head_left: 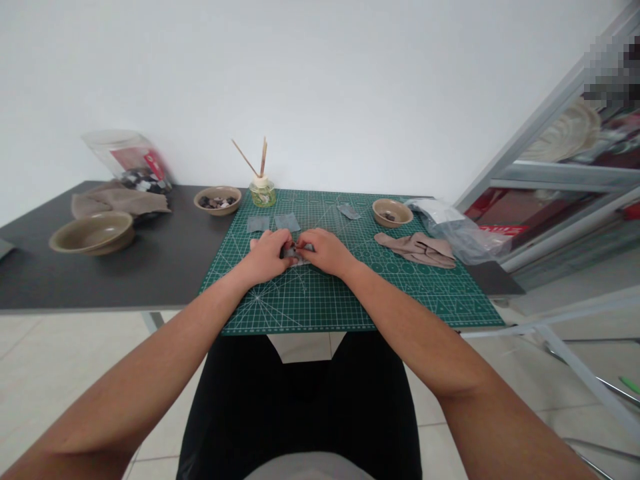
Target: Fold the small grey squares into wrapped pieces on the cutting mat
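Observation:
Both hands meet at the middle of a green cutting mat (350,300). My left hand (267,255) and my right hand (324,251) have their fingers closed on a small grey fabric piece (295,253) lying between them on the mat. What else lies under the fingers is hidden. Two more grey fabric squares (273,223) lie just beyond my hands. A third grey piece (349,211) lies further right.
On the mat sit a tan bowl (393,213), a beige cloth (417,249), a plastic bag (450,223) and a reed diffuser (263,190). On the dark table (100,273), left, sit a bowl of small pieces (217,200), a larger bowl (93,233), a tipped jar (130,163).

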Action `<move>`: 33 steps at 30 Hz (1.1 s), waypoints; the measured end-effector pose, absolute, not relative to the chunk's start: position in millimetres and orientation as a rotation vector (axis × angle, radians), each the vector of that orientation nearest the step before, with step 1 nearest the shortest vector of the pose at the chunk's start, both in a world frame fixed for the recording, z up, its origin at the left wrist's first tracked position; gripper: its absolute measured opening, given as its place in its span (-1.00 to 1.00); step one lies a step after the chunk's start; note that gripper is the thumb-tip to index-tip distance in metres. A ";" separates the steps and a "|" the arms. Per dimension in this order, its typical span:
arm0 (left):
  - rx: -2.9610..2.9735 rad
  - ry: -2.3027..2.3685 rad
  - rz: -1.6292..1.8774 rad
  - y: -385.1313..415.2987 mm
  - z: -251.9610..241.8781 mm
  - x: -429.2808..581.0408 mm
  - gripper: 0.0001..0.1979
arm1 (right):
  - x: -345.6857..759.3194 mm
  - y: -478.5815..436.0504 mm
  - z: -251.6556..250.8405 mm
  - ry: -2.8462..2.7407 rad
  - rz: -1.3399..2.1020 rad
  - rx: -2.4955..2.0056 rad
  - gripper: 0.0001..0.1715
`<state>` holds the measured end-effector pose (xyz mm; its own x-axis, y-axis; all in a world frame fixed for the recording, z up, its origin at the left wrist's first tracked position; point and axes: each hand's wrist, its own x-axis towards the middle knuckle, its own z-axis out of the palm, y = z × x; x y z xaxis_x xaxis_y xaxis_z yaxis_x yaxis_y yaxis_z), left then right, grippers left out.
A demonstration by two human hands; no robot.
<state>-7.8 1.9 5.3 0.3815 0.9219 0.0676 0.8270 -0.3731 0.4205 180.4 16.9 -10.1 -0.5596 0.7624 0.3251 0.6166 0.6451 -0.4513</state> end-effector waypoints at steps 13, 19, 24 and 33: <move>2.331 1.527 0.420 1.6 4.9 -8.2 -0.76 | 182.7 16.0 -13.1 -2.341 0.289 -1.166 -0.92; 2.342 1.517 0.427 2.4 3.5 -8.9 -0.76 | 180.2 17.1 -12.8 -2.397 0.399 -1.001 -0.92; 2.355 1.512 0.423 2.9 2.8 -9.6 -0.78 | 179.7 15.6 -12.7 -2.362 0.396 -1.038 -0.83; 2.333 1.529 0.409 0.7 6.5 -7.6 -0.77 | 180.1 17.6 -12.7 -2.411 0.360 -0.971 -0.90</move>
<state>-7.6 0.7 6.5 0.3858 0.9205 0.0624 0.8285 -0.3754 0.4155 180.1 17.6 -12.7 -0.6131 0.7033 0.3598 0.5675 0.7090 -0.4187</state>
